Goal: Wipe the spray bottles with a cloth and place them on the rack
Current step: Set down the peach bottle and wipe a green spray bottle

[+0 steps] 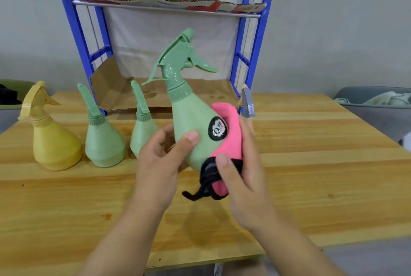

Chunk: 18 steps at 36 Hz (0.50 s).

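A green spray bottle [189,118] with a black round sticker is lifted above the wooden table [311,164], tilted with its nozzle pointing up and away. My left hand [160,160] grips its body from the left, thumb across the front. My right hand [242,178] holds a pink cloth [229,135] with a black edge against the bottle's right side and base. On the table stand a yellow bottle [53,142], two more green bottles [104,140] [142,129], and a grey-topped one [248,106] half hidden behind the cloth. The blue rack [251,53] stands behind.
Cardboard sheets [124,93] line the rack's lower and upper shelves. A grey bin [378,109] with cloth in it sits off the table at right. A dark green object lies at the far left edge. The table's near edge runs just below my forearms.
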{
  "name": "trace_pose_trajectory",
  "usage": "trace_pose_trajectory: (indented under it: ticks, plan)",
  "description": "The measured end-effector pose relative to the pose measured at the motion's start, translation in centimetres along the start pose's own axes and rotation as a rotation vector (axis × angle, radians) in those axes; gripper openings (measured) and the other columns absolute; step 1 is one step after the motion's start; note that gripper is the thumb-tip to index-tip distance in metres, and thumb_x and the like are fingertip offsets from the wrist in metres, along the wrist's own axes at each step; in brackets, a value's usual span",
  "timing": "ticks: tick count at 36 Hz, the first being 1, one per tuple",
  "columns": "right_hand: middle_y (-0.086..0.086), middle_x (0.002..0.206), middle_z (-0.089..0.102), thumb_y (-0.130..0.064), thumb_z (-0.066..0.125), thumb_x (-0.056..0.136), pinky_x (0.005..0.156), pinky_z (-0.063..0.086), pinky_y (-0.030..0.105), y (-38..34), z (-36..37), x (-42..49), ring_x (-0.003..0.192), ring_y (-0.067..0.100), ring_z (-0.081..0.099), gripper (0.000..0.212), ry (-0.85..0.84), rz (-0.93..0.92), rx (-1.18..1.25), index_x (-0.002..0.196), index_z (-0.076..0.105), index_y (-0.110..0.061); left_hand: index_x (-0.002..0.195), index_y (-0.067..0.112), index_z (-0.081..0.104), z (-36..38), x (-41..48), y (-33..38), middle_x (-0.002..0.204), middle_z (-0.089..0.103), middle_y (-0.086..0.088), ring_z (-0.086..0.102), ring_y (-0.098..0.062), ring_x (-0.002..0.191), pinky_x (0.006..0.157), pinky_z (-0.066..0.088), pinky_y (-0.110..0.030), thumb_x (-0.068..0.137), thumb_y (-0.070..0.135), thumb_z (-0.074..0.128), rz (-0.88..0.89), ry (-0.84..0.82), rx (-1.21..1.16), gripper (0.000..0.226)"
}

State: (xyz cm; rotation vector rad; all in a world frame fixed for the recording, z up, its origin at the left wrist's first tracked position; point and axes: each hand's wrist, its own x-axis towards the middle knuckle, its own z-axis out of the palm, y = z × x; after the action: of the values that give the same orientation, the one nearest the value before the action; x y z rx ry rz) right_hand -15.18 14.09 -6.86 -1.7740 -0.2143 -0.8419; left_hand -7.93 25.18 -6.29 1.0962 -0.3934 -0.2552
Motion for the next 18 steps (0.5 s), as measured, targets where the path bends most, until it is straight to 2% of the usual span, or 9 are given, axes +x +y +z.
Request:
trace_pose_trajectory:
  ticks: [2,3,6,8,11,15,18]
  plan:
    - [0.004,0.138,0.044,-0.029,0.052,0.088,0.105,0.039,0.040,0.1,0.3,0.0,0.129,0.028,0.044,0.065,0.000,-0.018,-0.046,0.145,0.030,-0.007,0.098,0.019,0.070,-0.1,-0.1,-0.2,0.100,0.073,-0.007,0.070,-0.018,0.081,0.061,0.056,-0.027,0.068,0.032,0.073,-0.009,0.003,-0.003,0.033]
    - [0.006,0.138,0.043,-0.028,0.053,0.087,0.105,0.039,0.039,0.1,0.4,0.0,0.129,0.029,0.043,0.067,0.005,-0.028,-0.048,0.145,0.030,-0.005,0.095,0.022,0.072,-0.1,-0.2,-0.2,0.099,0.073,-0.007,0.070,-0.018,0.081,0.060,0.056,-0.028,0.066,0.036,0.074,-0.008,-0.005,-0.003,0.033]
    - [0.002,0.135,0.051,-0.022,0.054,0.086,0.100,0.042,0.027,-0.2,0.3,0.1,0.127,0.020,0.049,0.060,0.014,0.001,0.090,0.141,0.037,-0.003,0.093,0.021,0.073,-0.5,-0.4,-0.1,0.095,0.074,-0.006,0.071,-0.018,0.080,0.058,0.055,-0.028,0.060,0.044,0.073,0.000,-0.029,0.007,0.041]
    - [-0.006,0.124,0.061,-0.019,0.052,0.086,0.090,0.046,0.019,-0.5,0.0,0.4,0.116,0.009,0.058,0.051,0.033,0.098,0.276,0.135,0.044,-0.005,0.098,0.019,0.072,-0.8,-0.5,-0.1,0.098,0.074,-0.008,0.071,-0.021,0.083,0.059,0.056,-0.029,0.058,0.047,0.076,0.001,-0.062,0.032,0.049]
    - [0.000,0.117,0.067,-0.025,0.050,0.087,0.085,0.050,0.022,-0.2,-0.5,0.9,0.109,0.016,0.063,0.043,0.056,0.201,0.411,0.127,0.055,-0.009,0.105,0.016,0.070,-1.0,-0.6,0.0,0.103,0.073,-0.009,0.071,-0.025,0.090,0.065,0.058,-0.032,0.062,0.048,0.074,-0.005,-0.121,0.071,0.054]
    - [0.003,0.114,0.068,-0.030,0.052,0.085,0.081,0.052,0.024,-0.2,-0.4,0.6,0.105,0.017,0.065,0.044,0.117,0.229,0.437,0.125,0.058,-0.013,0.109,0.018,0.068,-0.7,-0.6,0.5,0.102,0.074,0.000,0.071,-0.014,0.090,0.064,0.055,-0.023,0.077,0.044,0.063,-0.046,-0.196,0.160,0.042]
    - [0.003,0.113,0.068,-0.030,0.053,0.085,0.078,0.052,0.023,-0.1,-0.3,0.2,0.103,0.015,0.065,0.047,0.182,0.198,0.379,0.128,0.056,-0.010,0.111,0.022,0.066,-0.5,-0.3,0.7,0.100,0.074,0.003,0.071,-0.011,0.085,0.062,0.057,-0.025,0.083,0.039,0.064,-0.076,-0.211,0.233,0.033]
